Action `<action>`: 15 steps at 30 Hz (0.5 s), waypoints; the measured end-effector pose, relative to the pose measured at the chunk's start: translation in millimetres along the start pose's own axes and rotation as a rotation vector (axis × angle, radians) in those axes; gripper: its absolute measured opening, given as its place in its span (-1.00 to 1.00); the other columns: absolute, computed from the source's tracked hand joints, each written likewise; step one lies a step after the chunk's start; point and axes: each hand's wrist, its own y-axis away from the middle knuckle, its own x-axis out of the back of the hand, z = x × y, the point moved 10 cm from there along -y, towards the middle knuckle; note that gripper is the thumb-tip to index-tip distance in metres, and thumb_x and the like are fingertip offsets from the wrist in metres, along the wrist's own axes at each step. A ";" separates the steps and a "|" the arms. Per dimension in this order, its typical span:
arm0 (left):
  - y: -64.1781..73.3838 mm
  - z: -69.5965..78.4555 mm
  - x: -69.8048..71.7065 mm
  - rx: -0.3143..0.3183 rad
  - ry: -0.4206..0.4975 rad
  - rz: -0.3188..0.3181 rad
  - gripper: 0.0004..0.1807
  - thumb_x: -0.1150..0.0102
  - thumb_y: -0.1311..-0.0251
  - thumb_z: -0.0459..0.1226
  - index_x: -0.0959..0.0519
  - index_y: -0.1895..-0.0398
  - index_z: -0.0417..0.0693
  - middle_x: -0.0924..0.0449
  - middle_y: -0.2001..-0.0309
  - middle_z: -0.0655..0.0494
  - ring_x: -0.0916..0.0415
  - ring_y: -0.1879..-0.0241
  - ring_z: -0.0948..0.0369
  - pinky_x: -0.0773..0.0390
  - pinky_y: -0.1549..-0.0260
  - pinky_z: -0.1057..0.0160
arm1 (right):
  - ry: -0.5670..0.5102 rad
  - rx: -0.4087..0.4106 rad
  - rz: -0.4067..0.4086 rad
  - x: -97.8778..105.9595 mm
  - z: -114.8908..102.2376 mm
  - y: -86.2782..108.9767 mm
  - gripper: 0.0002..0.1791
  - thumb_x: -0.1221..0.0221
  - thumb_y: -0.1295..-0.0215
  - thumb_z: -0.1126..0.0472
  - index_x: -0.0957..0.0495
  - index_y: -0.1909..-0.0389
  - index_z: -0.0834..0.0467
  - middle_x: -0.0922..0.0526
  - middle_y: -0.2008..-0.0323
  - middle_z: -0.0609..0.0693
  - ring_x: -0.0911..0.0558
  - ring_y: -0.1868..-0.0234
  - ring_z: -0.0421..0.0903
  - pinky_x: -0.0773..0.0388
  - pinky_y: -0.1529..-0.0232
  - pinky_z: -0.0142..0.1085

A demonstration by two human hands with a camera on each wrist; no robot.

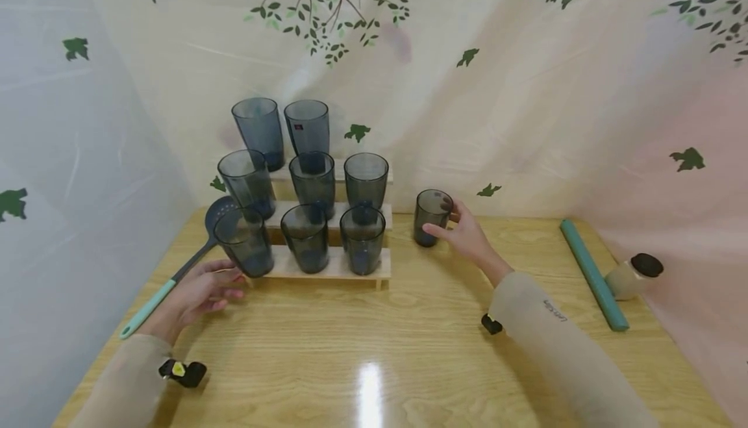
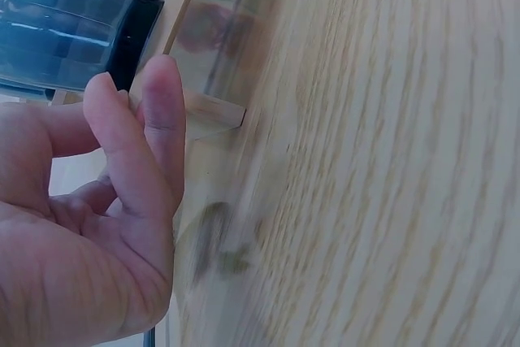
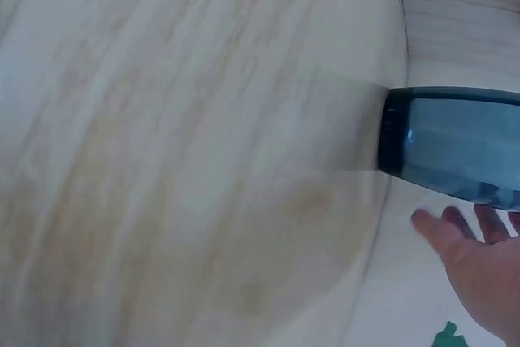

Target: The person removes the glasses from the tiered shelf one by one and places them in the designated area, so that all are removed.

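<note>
At the right of a three-tier wooden stand point(image 1: 327, 276), a dark tinted drinking glass point(image 1: 425, 220) stands upright on the table. My right hand point(image 1: 470, 236) holds this glass from its right side, thumb across the front and fingers behind. In the right wrist view, fingertips show at the side of the glass point(image 3: 455, 140). My left hand point(image 1: 201, 291) is beside the stand's front left corner, fingers loosely bent. Its fingertips are right by the base of the front left glass point(image 1: 248, 249), and nothing is in its palm. More matching glasses fill the tiers, two on top.
A skimmer point(image 1: 187, 265) with a mint handle lies left of the stand, partly behind my left hand. Over at the right are a teal roll point(image 1: 593, 275) and a small beige jar point(image 1: 628, 280) with a black lid. Leaf-printed cloth point(image 1: 514, 123) hangs behind the wooden table point(image 1: 327, 350).
</note>
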 end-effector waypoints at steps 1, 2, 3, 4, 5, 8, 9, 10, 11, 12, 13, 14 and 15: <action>0.0 0.4 0.0 0.003 -0.002 0.001 -0.40 -0.05 -0.53 -0.17 -0.16 -0.43 -0.32 -0.63 0.09 0.12 -0.69 0.33 0.27 -0.59 0.51 0.40 | 0.002 0.010 -0.003 1.0 -3.3 -0.4 0.14 -0.40 -0.22 -0.20 0.06 -0.62 0.07 -0.18 -0.50 0.20 -0.26 -0.45 0.23 -0.31 -0.33 0.19; -0.2 0.7 -0.1 0.005 -0.005 -0.001 -0.40 -0.05 -0.53 -0.18 -0.15 -0.43 -0.33 -0.63 0.09 0.12 -0.69 0.33 0.27 -0.59 0.51 0.40 | 0.006 0.024 -0.006 2.7 -7.7 -0.9 0.15 -0.38 -0.24 -0.20 0.10 -0.63 0.07 -0.14 -0.53 0.19 -0.23 -0.47 0.22 -0.27 -0.36 0.20; -0.4 0.8 0.0 0.008 -0.006 0.001 -0.41 -0.05 -0.52 -0.18 -0.16 -0.42 -0.33 -0.62 0.10 0.12 -0.69 0.33 0.26 -0.59 0.51 0.40 | 0.006 0.041 -0.005 5.1 -13.6 -1.8 0.15 -0.37 -0.25 -0.20 0.12 -0.63 0.07 -0.11 -0.54 0.17 -0.20 -0.49 0.21 -0.22 -0.39 0.19; -1.0 0.6 0.3 0.010 -0.005 0.002 -0.41 -0.05 -0.52 -0.18 -0.17 -0.42 -0.33 -0.62 0.10 0.12 -0.69 0.33 0.26 -0.59 0.52 0.40 | 0.013 0.064 0.001 8.4 -21.5 -2.6 0.14 -0.36 -0.26 -0.20 0.13 -0.64 0.06 -0.10 -0.55 0.15 -0.18 -0.51 0.19 -0.17 -0.42 0.17; -1.3 0.7 0.4 0.012 -0.005 0.004 -0.42 -0.06 -0.52 -0.19 -0.17 -0.41 -0.33 -0.62 0.11 0.12 -0.69 0.34 0.26 -0.59 0.52 0.40 | 0.019 0.088 0.007 12.3 -30.5 -3.6 0.12 -0.35 -0.28 -0.19 0.12 -0.63 0.08 -0.09 -0.56 0.13 -0.16 -0.52 0.16 -0.13 -0.45 0.15; -2.2 1.4 0.0 0.008 -0.005 -0.001 -0.43 -0.06 -0.51 -0.18 -0.19 -0.40 -0.33 -0.63 0.11 0.12 -0.69 0.34 0.26 -0.59 0.52 0.40 | 0.027 0.160 0.035 24.8 -65.3 -7.8 0.07 -0.35 -0.28 -0.19 0.02 -0.62 0.10 -0.15 -0.55 0.06 -0.15 -0.53 0.06 -0.04 -0.50 0.07; -2.5 1.1 0.2 0.009 -0.002 0.001 -0.44 -0.07 -0.51 -0.18 -0.20 -0.40 -0.32 -0.63 0.11 0.12 -0.69 0.34 0.26 -0.59 0.52 0.40 | 0.029 0.182 0.041 28.3 -78.5 -9.5 0.06 -0.35 -0.27 -0.20 -0.01 -0.61 0.10 -0.17 -0.54 0.04 -0.16 -0.53 0.03 -0.04 -0.50 0.04; -2.7 0.7 0.1 0.010 0.001 0.001 -0.44 -0.07 -0.51 -0.18 -0.21 -0.39 -0.31 -0.63 0.11 0.13 -0.69 0.34 0.26 -0.59 0.52 0.40 | 0.032 0.201 0.046 30.8 -92.1 -11.0 0.06 -0.36 -0.26 -0.20 -0.03 -0.60 0.10 -0.19 -0.54 0.02 -0.18 -0.53 0.01 -0.05 -0.51 0.01; -2.5 0.5 -0.2 0.012 0.003 0.001 -0.45 -0.07 -0.51 -0.18 -0.21 -0.39 -0.31 -0.63 0.11 0.13 -0.69 0.34 0.25 -0.59 0.52 0.39 | 0.032 0.219 0.047 32.5 -105.5 -12.9 0.06 -0.36 -0.26 -0.21 -0.04 -0.60 0.10 -0.20 -0.53 0.01 -0.19 -0.52 -0.02 -0.06 -0.51 -0.01; -2.2 0.5 -0.6 0.010 0.003 -0.002 -0.45 -0.06 -0.52 -0.18 -0.21 -0.39 -0.31 -0.63 0.10 0.13 -0.69 0.34 0.25 -0.60 0.51 0.39 | 0.030 0.233 0.044 33.1 -118.9 -14.7 0.06 -0.36 -0.25 -0.22 -0.05 -0.60 0.09 -0.22 -0.53 0.00 -0.20 -0.52 -0.04 -0.08 -0.50 -0.04; -2.0 0.0 -0.8 0.012 0.006 0.000 -0.45 -0.07 -0.52 -0.18 -0.21 -0.39 -0.30 -0.63 0.10 0.13 -0.69 0.33 0.25 -0.60 0.51 0.39 | 0.025 0.244 0.037 32.9 -131.8 -16.4 0.06 -0.37 -0.24 -0.22 -0.05 -0.60 0.08 -0.22 -0.52 -0.01 -0.21 -0.51 -0.07 -0.09 -0.50 -0.07; -1.9 -0.4 -0.9 0.013 0.007 0.003 -0.45 -0.07 -0.52 -0.18 -0.21 -0.39 -0.30 -0.63 0.10 0.13 -0.69 0.34 0.25 -0.60 0.52 0.39 | 0.019 0.253 0.026 31.3 -143.9 -18.4 0.07 -0.37 -0.24 -0.22 -0.05 -0.60 0.07 -0.23 -0.52 -0.02 -0.22 -0.51 -0.09 -0.11 -0.50 -0.09; -1.7 -0.6 -1.0 0.013 0.006 0.002 -0.44 -0.07 -0.52 -0.18 -0.21 -0.40 -0.30 -0.63 0.10 0.13 -0.69 0.34 0.24 -0.60 0.52 0.38 | 0.014 0.257 0.013 29.0 -154.9 -20.4 0.07 -0.37 -0.23 -0.23 -0.04 -0.61 0.05 -0.22 -0.53 -0.04 -0.22 -0.50 -0.11 -0.12 -0.49 -0.11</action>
